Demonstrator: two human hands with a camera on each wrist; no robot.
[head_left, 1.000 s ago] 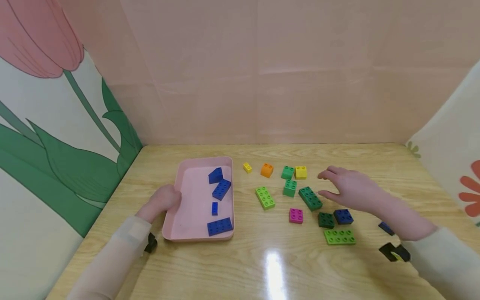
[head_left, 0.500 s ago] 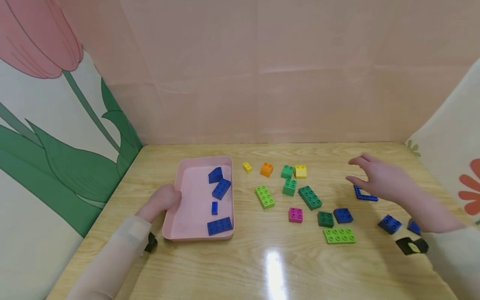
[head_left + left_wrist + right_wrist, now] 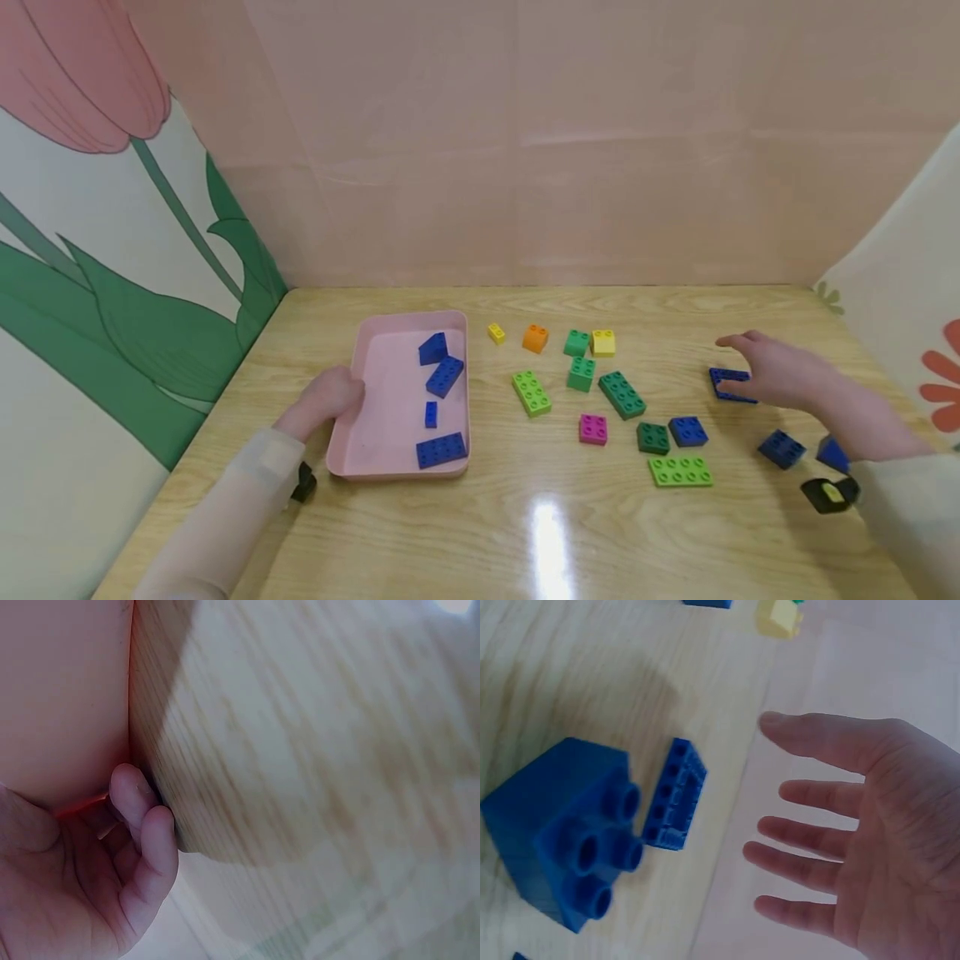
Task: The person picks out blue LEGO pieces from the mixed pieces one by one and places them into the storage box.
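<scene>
My left hand [image 3: 330, 396] grips the left rim of a pink tray [image 3: 378, 463], its fingers curled under the edge in the left wrist view. Inside lie several blue building bricks, among them a long one [image 3: 441, 450] and a sloped one [image 3: 432, 350]. At the far right, my right hand [image 3: 783, 375] hovers with spread fingers over a flat blue frame-like piece [image 3: 675, 795], partly covered by the hand in the head view. Nothing is in its grasp. Below that hand lie a dark blue brick [image 3: 782, 449] and a blue sloped brick [image 3: 832, 454].
Several loose bricks lie between tray and right hand: lime [image 3: 531, 393], orange [image 3: 535, 337], yellow [image 3: 603, 343], dark green [image 3: 622, 395], magenta [image 3: 592, 429] and blue [image 3: 687, 431]. A pink sheet [image 3: 517, 167] stands behind the wooden table [image 3: 420, 533].
My right hand has moved right, away from the dark green brick, then lowered toward the flat blue piece, uncovering blue bricks. The left hand and tray stay in place.
</scene>
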